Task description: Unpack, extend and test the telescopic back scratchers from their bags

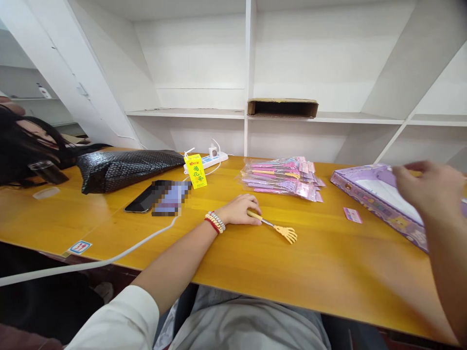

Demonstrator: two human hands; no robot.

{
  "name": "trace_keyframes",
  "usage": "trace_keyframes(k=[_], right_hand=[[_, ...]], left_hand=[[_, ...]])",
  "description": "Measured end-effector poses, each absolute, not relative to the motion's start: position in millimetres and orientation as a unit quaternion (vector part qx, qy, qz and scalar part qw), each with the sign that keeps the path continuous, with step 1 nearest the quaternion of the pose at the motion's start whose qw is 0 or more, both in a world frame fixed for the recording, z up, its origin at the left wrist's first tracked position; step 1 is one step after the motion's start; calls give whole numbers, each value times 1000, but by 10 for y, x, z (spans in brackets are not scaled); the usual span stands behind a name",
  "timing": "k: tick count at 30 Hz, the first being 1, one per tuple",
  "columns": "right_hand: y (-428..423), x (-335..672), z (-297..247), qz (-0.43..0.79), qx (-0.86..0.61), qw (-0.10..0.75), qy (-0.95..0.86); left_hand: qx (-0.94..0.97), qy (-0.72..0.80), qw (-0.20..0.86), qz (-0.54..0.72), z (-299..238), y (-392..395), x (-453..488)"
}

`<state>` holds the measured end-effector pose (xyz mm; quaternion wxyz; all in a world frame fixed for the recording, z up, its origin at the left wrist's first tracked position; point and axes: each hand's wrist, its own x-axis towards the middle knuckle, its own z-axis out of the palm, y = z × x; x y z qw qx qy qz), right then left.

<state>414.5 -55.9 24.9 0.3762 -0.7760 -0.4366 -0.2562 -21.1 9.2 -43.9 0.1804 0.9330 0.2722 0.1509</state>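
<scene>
My left hand (pixel 241 210), with beaded bracelets at the wrist, rests on the table closed around the handle of a small yellow back scratcher (pixel 285 233). Its hand-shaped head points right and lies close to the tabletop. Over the right side of a purple printed cardboard tray (pixel 379 209), my right hand (pixel 419 187) is blurred, and its fingers are too smeared to read. A small pink card (pixel 352 215) lies left of the tray. Beyond my left hand is a pile of back scratchers in clear packets (pixel 280 177), pink, purple and yellow.
Two phones (pixel 146 197) lie left, one pixelated, beside a yellow drink carton (pixel 196 171). Behind are a power strip (pixel 215 159) and a black padded bag (pixel 127 167). A white cable (pixel 120 253) crosses the table. An open cardboard box (pixel 282 108) sits on the shelf; a person is far left.
</scene>
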Motion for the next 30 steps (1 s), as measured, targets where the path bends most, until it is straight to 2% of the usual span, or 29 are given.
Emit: trace_keyframes(k=[5, 8, 11, 15, 17, 30], right_hand=[[-472, 3171, 69, -156, -698, 375, -590], [-445, 2830, -197, -149, -621, 380, -669], [-511, 2580, -398, -91, -550, 376, -741], [-627, 2316, -507, 61, -471, 300, -827], [-644, 2238, -540, 99, -457, 262, -844], [-609, 2178, -589, 97, -488, 233, -836]], left_hand=[[931, 280, 185, 143, -452, 120, -224], [933, 278, 181, 142, -459, 136, -231], [936, 272, 168, 146, -465, 139, -225], [941, 265, 131, 165, -464, 119, -200], [939, 271, 109, 179, -459, 101, -186], [940, 303, -24, 156, -436, -67, -16]])
